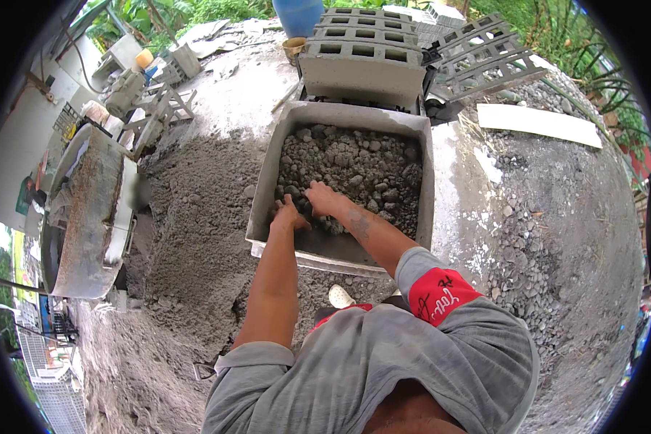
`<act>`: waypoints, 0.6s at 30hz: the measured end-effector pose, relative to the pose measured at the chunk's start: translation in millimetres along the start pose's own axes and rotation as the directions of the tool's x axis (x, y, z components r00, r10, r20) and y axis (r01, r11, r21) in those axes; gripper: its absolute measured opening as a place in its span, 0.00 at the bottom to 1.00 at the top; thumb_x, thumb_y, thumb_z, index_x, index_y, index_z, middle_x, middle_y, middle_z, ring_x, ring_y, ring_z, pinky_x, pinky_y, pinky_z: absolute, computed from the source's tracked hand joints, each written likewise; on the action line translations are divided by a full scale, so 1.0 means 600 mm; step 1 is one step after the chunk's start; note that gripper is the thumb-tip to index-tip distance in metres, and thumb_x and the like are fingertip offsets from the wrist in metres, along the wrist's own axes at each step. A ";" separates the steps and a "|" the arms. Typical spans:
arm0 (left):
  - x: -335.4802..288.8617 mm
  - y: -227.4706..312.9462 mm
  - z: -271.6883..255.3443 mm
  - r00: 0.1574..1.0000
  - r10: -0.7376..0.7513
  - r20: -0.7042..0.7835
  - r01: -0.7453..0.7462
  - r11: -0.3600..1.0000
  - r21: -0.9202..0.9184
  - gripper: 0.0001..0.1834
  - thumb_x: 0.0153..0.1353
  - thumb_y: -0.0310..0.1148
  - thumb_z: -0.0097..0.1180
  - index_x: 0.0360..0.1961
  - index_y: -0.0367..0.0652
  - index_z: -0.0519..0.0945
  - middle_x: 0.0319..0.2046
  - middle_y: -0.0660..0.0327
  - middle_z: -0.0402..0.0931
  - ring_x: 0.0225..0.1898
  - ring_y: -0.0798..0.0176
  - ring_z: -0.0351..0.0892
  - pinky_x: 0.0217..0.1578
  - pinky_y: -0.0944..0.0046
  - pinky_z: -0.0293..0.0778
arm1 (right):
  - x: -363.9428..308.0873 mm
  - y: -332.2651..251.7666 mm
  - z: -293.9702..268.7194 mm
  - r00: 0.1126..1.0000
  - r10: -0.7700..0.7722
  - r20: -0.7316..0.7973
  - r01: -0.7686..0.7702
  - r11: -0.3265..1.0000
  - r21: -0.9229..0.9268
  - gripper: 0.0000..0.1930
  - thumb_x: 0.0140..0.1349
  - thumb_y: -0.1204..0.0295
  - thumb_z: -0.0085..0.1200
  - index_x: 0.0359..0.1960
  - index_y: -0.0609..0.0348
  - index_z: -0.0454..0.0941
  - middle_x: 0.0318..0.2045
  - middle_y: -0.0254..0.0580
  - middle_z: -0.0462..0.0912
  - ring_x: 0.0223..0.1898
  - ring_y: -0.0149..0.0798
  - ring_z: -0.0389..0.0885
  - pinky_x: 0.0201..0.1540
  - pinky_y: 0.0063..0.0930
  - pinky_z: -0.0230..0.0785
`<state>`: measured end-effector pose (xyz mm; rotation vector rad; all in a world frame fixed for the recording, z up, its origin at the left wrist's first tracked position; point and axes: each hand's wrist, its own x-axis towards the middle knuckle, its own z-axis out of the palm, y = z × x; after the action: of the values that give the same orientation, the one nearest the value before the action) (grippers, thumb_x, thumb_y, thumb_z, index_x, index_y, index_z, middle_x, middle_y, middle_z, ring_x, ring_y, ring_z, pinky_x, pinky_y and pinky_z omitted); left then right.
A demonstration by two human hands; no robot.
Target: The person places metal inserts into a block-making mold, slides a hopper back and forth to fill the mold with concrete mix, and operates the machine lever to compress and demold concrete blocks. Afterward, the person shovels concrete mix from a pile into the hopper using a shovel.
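Note:
A pale rectangular trough (428,181) holds grey, lumpy concrete mix (354,155), heaped toward its far side. Both my hands reach down inside it, near its left wall. My left hand (289,215) curls around a dark clump of concrete mix (301,205), thumb pointing toward the near side. Just right of it, my right hand (323,199) is bent inward against the same clump, its fingertips partly hidden in the mix. Some of the trough's bare floor shows below my hands.
Beyond the trough stand hollow concrete blocks (362,76) and a blue barrel (294,16). To the left are a mound of grey mix (202,195) and a rusty round drum (90,217). A white board (539,124) and gravel (517,249) lie on the right.

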<state>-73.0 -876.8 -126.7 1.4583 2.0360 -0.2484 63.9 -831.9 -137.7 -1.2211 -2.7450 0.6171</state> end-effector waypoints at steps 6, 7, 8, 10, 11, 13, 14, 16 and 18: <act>0.007 0.014 0.004 0.999 0.034 -0.038 -0.033 0.999 0.026 0.66 0.31 0.45 0.73 0.65 0.44 0.39 0.65 0.40 0.40 0.65 0.40 0.47 0.61 0.49 0.55 | -0.026 0.006 -0.012 0.997 0.060 0.046 -0.066 0.986 0.151 0.27 0.34 0.73 0.67 0.40 0.66 0.69 0.39 0.54 0.73 0.46 0.56 0.69 0.45 0.41 0.68; 0.006 0.018 0.006 0.998 0.019 -0.062 -0.019 1.000 0.005 0.65 0.31 0.45 0.73 0.65 0.44 0.41 0.65 0.40 0.41 0.65 0.39 0.48 0.61 0.49 0.55 | -0.035 0.006 -0.013 0.995 0.079 0.063 -0.087 0.986 0.144 0.29 0.35 0.74 0.66 0.43 0.65 0.69 0.39 0.53 0.73 0.46 0.55 0.69 0.45 0.42 0.67; 0.009 0.011 0.008 0.997 0.034 -0.073 -0.033 0.999 0.025 0.65 0.31 0.45 0.73 0.65 0.44 0.41 0.65 0.40 0.41 0.65 0.39 0.48 0.61 0.49 0.55 | -0.042 -0.002 -0.019 0.993 0.088 0.081 -0.098 0.986 0.137 0.30 0.36 0.74 0.66 0.46 0.65 0.68 0.38 0.53 0.74 0.46 0.55 0.70 0.45 0.42 0.66; 0.027 0.002 0.011 0.995 0.048 -0.091 -0.051 0.998 -0.029 0.63 0.30 0.45 0.73 0.63 0.41 0.43 0.64 0.41 0.44 0.64 0.39 0.49 0.60 0.48 0.56 | -0.062 -0.006 -0.038 0.999 0.020 -0.030 -0.018 0.997 0.077 0.30 0.37 0.73 0.64 0.47 0.63 0.68 0.38 0.53 0.74 0.47 0.54 0.70 0.46 0.44 0.66; 0.028 0.005 0.012 0.993 0.078 -0.090 -0.079 0.997 -0.002 0.63 0.30 0.45 0.73 0.63 0.41 0.43 0.64 0.41 0.44 0.64 0.39 0.49 0.60 0.48 0.56 | -0.077 -0.001 -0.048 0.993 -0.057 -0.107 0.057 0.998 0.005 0.30 0.38 0.73 0.62 0.48 0.61 0.68 0.39 0.54 0.74 0.47 0.53 0.70 0.47 0.45 0.65; 0.031 0.003 0.009 0.985 0.135 -0.107 -0.127 0.989 0.079 0.62 0.29 0.45 0.73 0.62 0.39 0.45 0.62 0.42 0.47 0.63 0.39 0.50 0.60 0.47 0.56 | -0.098 0.008 -0.077 0.987 -0.052 -0.153 0.048 0.998 -0.028 0.31 0.38 0.74 0.60 0.51 0.58 0.68 0.40 0.52 0.74 0.47 0.51 0.70 0.48 0.45 0.62; 0.034 -0.019 0.009 0.983 0.147 -0.110 -0.136 0.986 0.102 0.62 0.29 0.45 0.73 0.62 0.39 0.45 0.62 0.42 0.47 0.63 0.39 0.50 0.60 0.47 0.56 | -0.111 -0.003 -0.101 0.971 -0.150 -0.187 0.150 0.989 -0.017 0.31 0.38 0.74 0.60 0.51 0.57 0.69 0.40 0.50 0.74 0.47 0.50 0.70 0.48 0.44 0.62; 0.044 -0.054 0.019 0.980 0.137 -0.144 -0.139 0.990 -0.001 0.60 0.30 0.44 0.73 0.60 0.38 0.47 0.61 0.42 0.48 0.63 0.40 0.50 0.59 0.46 0.57 | -0.148 -0.017 -0.151 0.937 -0.265 -0.228 0.273 0.962 0.001 0.33 0.38 0.73 0.61 0.54 0.54 0.69 0.43 0.47 0.72 0.49 0.48 0.68 0.51 0.42 0.58; 0.000 0.047 0.010 0.992 0.097 -0.080 -0.085 0.987 0.136 0.55 0.33 0.41 0.72 0.59 0.38 0.49 0.62 0.41 0.48 0.62 0.39 0.52 0.58 0.47 0.59 | -0.225 0.049 -0.188 0.939 -0.168 -0.301 0.185 0.982 0.027 0.33 0.38 0.73 0.61 0.54 0.54 0.70 0.43 0.46 0.72 0.49 0.48 0.67 0.50 0.41 0.58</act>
<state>-45.4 -869.4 -125.7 1.6658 2.0484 -0.2922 201.7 -874.9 -33.2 -0.9520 -2.5287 0.4450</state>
